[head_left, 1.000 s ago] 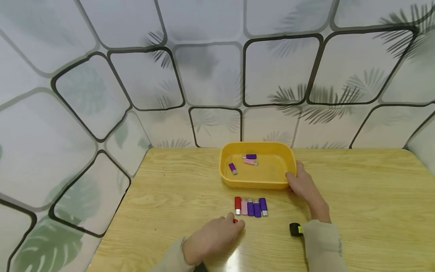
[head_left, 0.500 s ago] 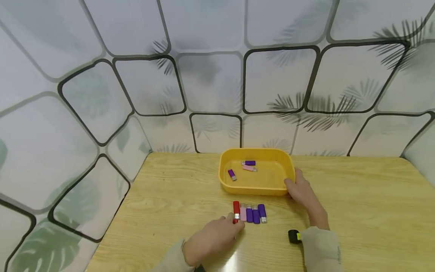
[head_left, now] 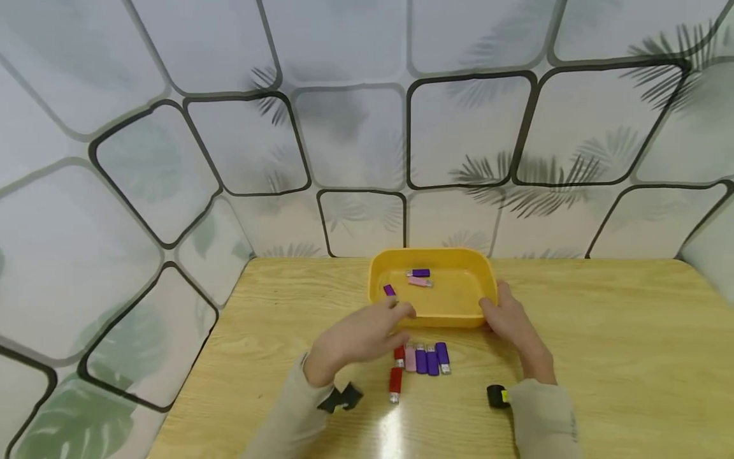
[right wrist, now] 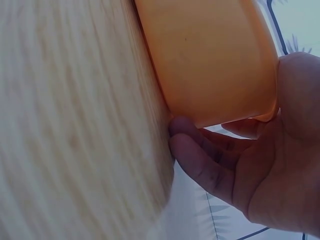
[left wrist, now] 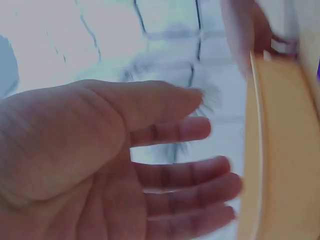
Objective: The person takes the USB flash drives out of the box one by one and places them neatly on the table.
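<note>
My right hand (head_left: 510, 317) grips the right end of a yellow plastic tray (head_left: 453, 320), thumb over the rim and fingers against the outside. In the right wrist view those fingers (right wrist: 200, 165) curl at the tray's lower corner. Two purple USB sticks (head_left: 421, 273) and a pink USB stick (head_left: 420, 282) lie inside it. Over its near left rim hovers my left hand (head_left: 358, 335), holding nothing; the left wrist view shows its fingers (left wrist: 195, 192) spread and loosely bent. A red USB stick (head_left: 395, 381) lies on the table below a row of several others.
The row, just in front of the tray, has a partly hidden red USB stick (head_left: 399, 362), a pink one and purple ones (head_left: 432, 362). A black strap piece with a yellow tag (head_left: 497, 396) is by the right cuff. Patterned wall panels (head_left: 355, 140) border the wooden table (head_left: 275, 331).
My left hand has let go of the second red USB stick, leaving it below the row, and has moved up to the tray's near rim. The right hand keeps its grip on the tray.
</note>
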A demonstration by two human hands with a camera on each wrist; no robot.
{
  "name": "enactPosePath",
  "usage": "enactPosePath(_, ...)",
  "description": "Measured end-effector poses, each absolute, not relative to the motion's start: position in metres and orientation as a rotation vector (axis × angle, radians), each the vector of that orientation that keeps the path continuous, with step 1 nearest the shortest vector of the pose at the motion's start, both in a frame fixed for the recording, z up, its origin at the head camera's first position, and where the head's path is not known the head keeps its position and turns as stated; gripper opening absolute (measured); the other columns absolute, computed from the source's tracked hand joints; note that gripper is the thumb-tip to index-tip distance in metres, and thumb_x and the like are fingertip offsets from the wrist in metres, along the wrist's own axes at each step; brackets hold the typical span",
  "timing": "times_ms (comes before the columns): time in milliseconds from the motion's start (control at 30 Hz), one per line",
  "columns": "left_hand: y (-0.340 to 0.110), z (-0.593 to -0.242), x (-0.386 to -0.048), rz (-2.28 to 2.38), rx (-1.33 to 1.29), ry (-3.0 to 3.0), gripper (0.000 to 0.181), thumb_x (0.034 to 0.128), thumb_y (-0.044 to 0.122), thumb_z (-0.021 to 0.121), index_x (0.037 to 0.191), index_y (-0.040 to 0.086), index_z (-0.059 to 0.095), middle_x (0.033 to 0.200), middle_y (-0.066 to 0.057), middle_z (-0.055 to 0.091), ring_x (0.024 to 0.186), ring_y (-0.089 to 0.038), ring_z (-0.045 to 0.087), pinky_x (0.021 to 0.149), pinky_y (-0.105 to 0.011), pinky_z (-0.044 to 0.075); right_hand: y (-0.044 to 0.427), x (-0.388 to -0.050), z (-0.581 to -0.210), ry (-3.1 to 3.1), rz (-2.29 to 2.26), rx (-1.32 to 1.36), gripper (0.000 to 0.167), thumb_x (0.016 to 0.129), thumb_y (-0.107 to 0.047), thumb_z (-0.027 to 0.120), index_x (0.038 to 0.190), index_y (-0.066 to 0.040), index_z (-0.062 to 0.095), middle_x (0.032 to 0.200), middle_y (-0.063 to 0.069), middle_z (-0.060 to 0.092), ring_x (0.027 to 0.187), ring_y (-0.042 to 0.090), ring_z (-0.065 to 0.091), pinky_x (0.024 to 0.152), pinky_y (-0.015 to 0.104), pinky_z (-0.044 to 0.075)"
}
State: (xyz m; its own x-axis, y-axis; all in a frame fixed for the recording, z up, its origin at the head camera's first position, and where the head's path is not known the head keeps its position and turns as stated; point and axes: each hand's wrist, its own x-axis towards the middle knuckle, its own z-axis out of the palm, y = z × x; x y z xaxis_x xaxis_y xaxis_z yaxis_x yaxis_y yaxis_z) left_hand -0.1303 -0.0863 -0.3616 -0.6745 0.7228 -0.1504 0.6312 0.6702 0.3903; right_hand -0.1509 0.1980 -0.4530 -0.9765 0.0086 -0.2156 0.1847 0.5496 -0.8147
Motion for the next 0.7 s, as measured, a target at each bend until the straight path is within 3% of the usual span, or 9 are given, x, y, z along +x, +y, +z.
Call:
enactPosePath(133,-0.07,-0.374,-0.168,0.532,0.981,2.649,0.027,0.1041,0.025,0.053,0.125,0.008,0.056,0.111,-0.011,0.057,0.082,-0.017,0.054,0.074,-0.028,0.047,0.195,-0.149,-0.455,2.585,-1.403,0.167,0.067,0.101,-0.023,0.039,0.155,0.002,0.009,0.122,0.03,0.05,0.082,0.027,0.057,0.063,0.032,0.049)
enactPosePath(233,-0.061,-0.39,-0.18,0.516,0.823,2.657,0.041,0.1057,0.038,0.045,0.131,0.009,0.057,0.128,-0.015,0.057,0.111,-0.027,0.057,0.095,-0.037,0.047,0.187,-0.145,-0.46,2.574,-1.424,0.178,0.066,0.101,-0.023,0.04,0.155,0.002,0.011,0.117,0.028,0.054,0.076,0.024,0.057,0.061,0.032,0.049)
enactPosePath(367,-0.061,-0.404,-0.182,0.398,0.709,2.637,0.06,0.1056,0.053,0.03,0.14,0.012,0.056,0.146,-0.011,0.051,0.142,-0.034,0.037,0.117,-0.047,0.027,0.177,-0.141,-0.464,2.57,-1.443,0.189,0.065,0.101,-0.022,0.041,0.155,0.001,0.012,0.118,0.027,0.055,0.076,0.024,0.057,0.061,0.033,0.049)
enactPosePath(500,-0.057,-0.412,-0.188,0.296,0.707,2.602,0.066,0.1047,0.058,0.022,0.143,0.014,0.055,0.148,-0.009,0.05,0.144,-0.035,0.032,0.117,-0.049,0.024,0.182,-0.144,-0.459,2.603,-1.426,0.21,0.065,0.101,-0.021,0.042,0.154,0.001,0.014,0.121,0.028,0.055,0.078,0.024,0.058,0.061,0.032,0.05)
enactPosePath(700,-0.044,-0.415,-0.199,0.304,0.699,2.628,0.065,0.1042,0.058,0.026,0.139,0.013,0.057,0.148,-0.015,0.048,0.14,-0.039,0.033,0.113,-0.049,0.031,0.195,-0.151,-0.451,2.636,-1.384,0.237,0.065,0.1,-0.022,0.042,0.155,0.0,0.013,0.12,0.028,0.055,0.077,0.024,0.058,0.061,0.031,0.05)
